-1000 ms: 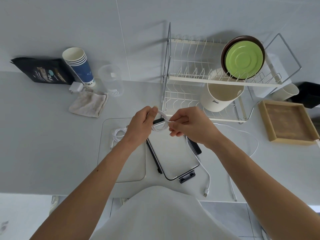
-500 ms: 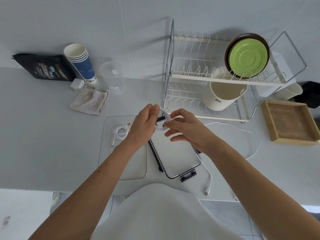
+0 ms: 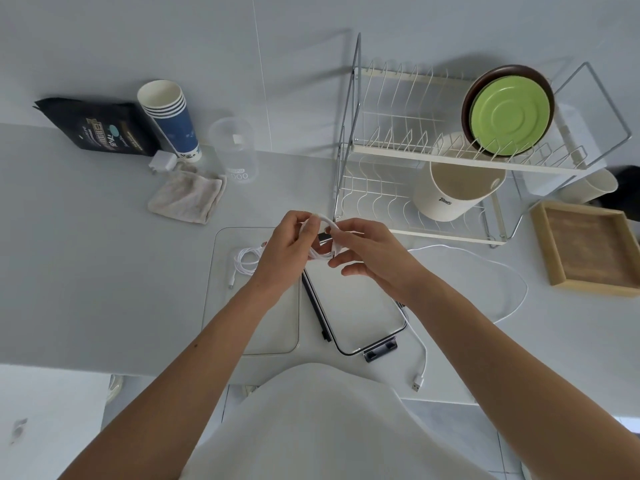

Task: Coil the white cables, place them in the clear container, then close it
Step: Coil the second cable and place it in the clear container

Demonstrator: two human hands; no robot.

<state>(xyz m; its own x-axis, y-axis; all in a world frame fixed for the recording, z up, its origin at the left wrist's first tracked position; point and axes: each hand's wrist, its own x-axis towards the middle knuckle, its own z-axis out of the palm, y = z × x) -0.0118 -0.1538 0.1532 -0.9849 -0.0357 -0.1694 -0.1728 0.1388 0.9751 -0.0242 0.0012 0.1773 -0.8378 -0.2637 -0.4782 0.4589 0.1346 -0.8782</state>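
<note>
container (image 3: 221, 306) at left, a wound coil (image 3: 246, 260) inside, part hidden behind left hand (image 3: 287, 251). left fingers curl round cable (image 3: 323, 219) loops, above lid (image 3: 360, 306); right hand (image 3: 370, 254) pinches the same loops, grip point partly hidden. tail (image 3: 519, 282) passes under right forearm, plug (image 3: 417, 385) near counter (image 3: 104, 271) edge.

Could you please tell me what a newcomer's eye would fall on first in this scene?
The hands at centre draw the eye: the left hand and right hand hold a white cable in loops above the counter. Next, the bright green plate stands on edge in the upper tier of the dish rack at right. A coiled cable lies in the clear container beside the left hand.
</note>
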